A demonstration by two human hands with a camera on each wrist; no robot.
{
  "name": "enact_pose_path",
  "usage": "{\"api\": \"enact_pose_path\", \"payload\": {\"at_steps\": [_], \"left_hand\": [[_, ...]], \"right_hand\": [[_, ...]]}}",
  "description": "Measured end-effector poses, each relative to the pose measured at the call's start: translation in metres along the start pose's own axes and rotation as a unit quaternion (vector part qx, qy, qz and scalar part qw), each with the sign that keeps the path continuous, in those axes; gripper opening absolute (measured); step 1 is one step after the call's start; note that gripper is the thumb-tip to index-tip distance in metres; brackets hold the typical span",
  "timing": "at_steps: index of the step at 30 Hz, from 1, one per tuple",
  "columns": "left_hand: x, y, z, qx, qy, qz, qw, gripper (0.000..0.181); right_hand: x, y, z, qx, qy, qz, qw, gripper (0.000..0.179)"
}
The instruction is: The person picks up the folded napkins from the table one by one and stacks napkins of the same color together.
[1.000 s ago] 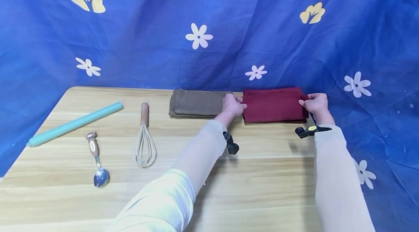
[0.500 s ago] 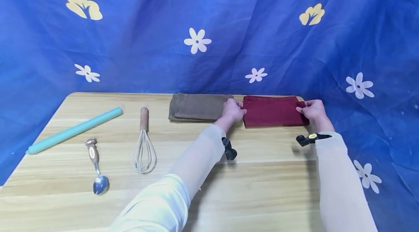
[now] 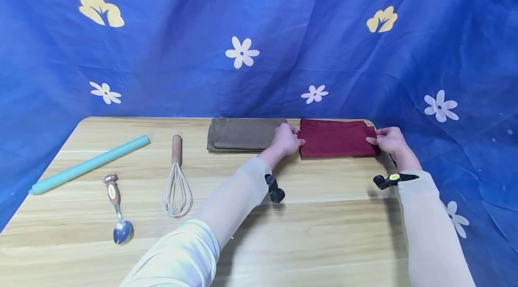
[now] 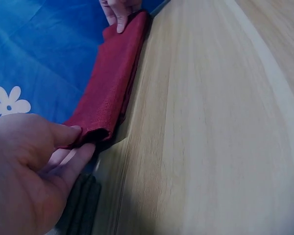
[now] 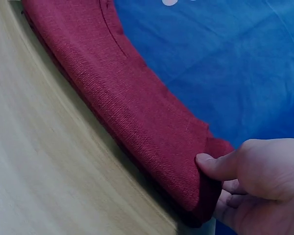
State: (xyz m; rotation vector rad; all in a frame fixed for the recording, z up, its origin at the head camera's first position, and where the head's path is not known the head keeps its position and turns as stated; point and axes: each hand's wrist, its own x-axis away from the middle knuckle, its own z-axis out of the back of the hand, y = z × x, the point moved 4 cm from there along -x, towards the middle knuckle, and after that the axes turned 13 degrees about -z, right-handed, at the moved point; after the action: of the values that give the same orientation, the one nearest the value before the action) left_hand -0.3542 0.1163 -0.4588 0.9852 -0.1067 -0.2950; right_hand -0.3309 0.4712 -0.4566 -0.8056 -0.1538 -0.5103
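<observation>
A folded dark red cloth [image 3: 337, 141] lies at the back right of the wooden table. My left hand [image 3: 286, 138] pinches its left end, thumb on top and fingers beneath, as the left wrist view shows. At the opposite end my right hand [image 3: 391, 141] holds the cloth the same way; in the right wrist view the thumb [image 5: 218, 166] presses on the upper layer. Close to my left hand, a folded grey-brown cloth [image 3: 247, 135] lies to its left, partly covered by that hand.
On the left side of the table [image 3: 315, 233] lie a turquoise stick-like roll [image 3: 91, 164], a spoon with a thick handle [image 3: 117, 210] and a whisk with a wooden handle [image 3: 176, 179]. A blue flowered curtain [image 3: 182, 39] hangs right behind the table and along its right side.
The red cloth's top layer has settled a little backward and flatter over its stack, both hands still holding its ends. The head view has shifted slightly.
</observation>
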Motion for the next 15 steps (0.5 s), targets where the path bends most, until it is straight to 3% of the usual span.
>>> {"api": "enact_pose_path", "payload": {"at_steps": [7, 15], "left_hand": [[-0.001, 0.003, -0.002, 0.021, 0.011, -0.005, 0.9997, 0.026], [-0.008, 0.004, -0.008, 0.069, 0.028, 0.012, 0.9971, 0.028]], "right_hand": [[0.005, 0.004, 0.01, -0.021, 0.02, 0.002, 0.9996, 0.055], [0.003, 0.001, 0.018, -0.042, 0.051, 0.01, 0.9978, 0.041]]}}
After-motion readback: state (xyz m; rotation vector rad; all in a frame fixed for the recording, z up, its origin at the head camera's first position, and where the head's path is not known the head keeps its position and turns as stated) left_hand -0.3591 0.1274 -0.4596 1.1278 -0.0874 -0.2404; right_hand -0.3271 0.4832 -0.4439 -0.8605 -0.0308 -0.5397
